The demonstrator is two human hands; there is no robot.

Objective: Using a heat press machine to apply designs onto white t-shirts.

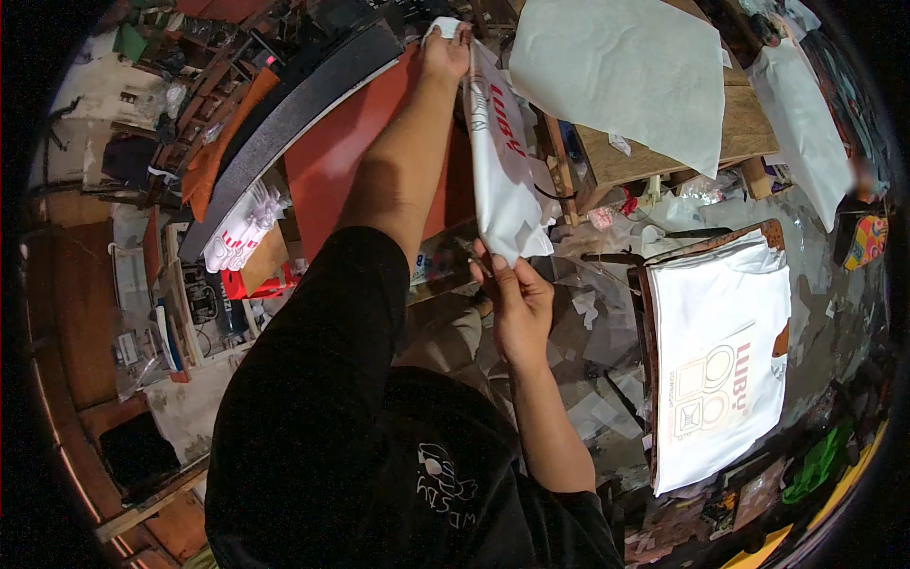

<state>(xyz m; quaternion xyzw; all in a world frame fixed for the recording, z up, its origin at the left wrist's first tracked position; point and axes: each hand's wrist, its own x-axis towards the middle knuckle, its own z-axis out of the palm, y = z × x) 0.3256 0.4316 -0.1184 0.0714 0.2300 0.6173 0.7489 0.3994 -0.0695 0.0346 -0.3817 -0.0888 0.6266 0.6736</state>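
Observation:
A limp white bag with red print (pixel 498 152) hangs stretched between my two hands. At the far end, my left hand (pixel 448 55) is closed on its top edge, with the arm reached out over a red-brown flat panel (pixel 327 156). The fingers of my right hand (pixel 518 308) pinch the bag's near bottom corner. Thumb and forefinger press together there, partly hiding the corner. To the right, a stack of white printed bags (pixel 716 370) lies flat on a brown-edged support; its top piece carries red lettering and a pale line drawing.
A large white sheet (pixel 626 71) covers part of a wooden table (pixel 611 161) at the far right. Another white sheet (pixel 801 123) hangs beyond it. Folded printed bags (pixel 242 232) sit left of the panel, beside a dark curved edge (pixel 294 123). Scraps litter the floor (pixel 592 412).

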